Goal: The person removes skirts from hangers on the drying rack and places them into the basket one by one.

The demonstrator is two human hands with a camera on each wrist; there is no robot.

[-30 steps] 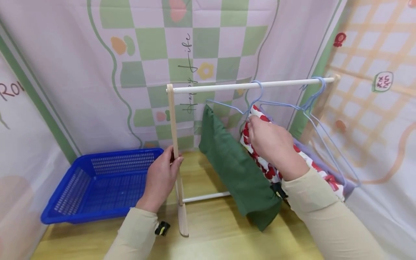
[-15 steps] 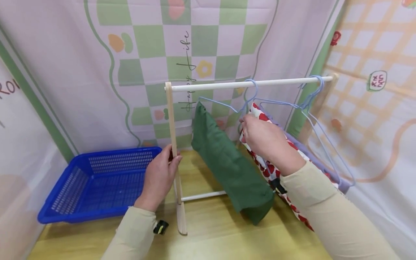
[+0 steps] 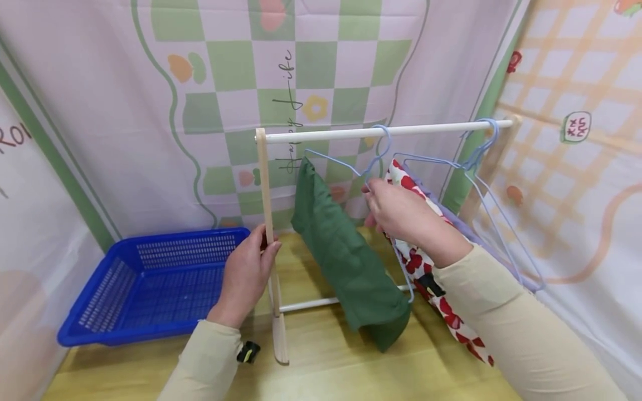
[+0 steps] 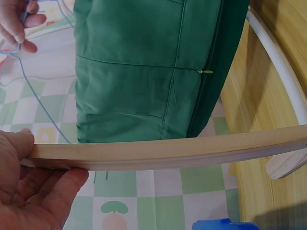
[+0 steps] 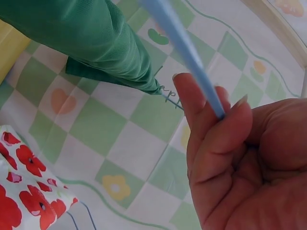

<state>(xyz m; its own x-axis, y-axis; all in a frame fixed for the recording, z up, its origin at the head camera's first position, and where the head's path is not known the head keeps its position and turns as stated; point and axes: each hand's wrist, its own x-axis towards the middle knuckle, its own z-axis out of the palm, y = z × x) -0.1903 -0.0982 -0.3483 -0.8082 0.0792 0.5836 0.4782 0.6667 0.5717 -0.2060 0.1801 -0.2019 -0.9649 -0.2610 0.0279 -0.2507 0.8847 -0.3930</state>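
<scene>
My left hand [image 3: 246,273] grips the wooden upright [image 3: 266,189] of a small clothes rack, thumb on one side and fingers on the other. A blue wire clothes hanger [image 3: 335,160] hooks over the rack's white rod [image 3: 321,135]. My right hand [image 3: 408,217] pinches this hanger below its hook. Over the hanger hangs a folded green cloth [image 4: 129,72]; a small zip pull [image 4: 205,72] shows on it in the left wrist view. Red-and-white floral cloth [image 3: 416,262] hangs just right of the green one, partly behind my right forearm.
More blue hangers [image 3: 481,150] crowd the rod's right end, with a purple cloth [image 3: 463,227] behind the floral one. Left of the rack, a blue plastic basket [image 3: 180,234] rests on the yellow wood-grain table [image 3: 341,373]. Patterned curtains surround the table.
My right hand has slid the hanger with the green cloth leftward along the rod, widening the gap to the floral cloth. My left hand keeps its grip on the upright.
</scene>
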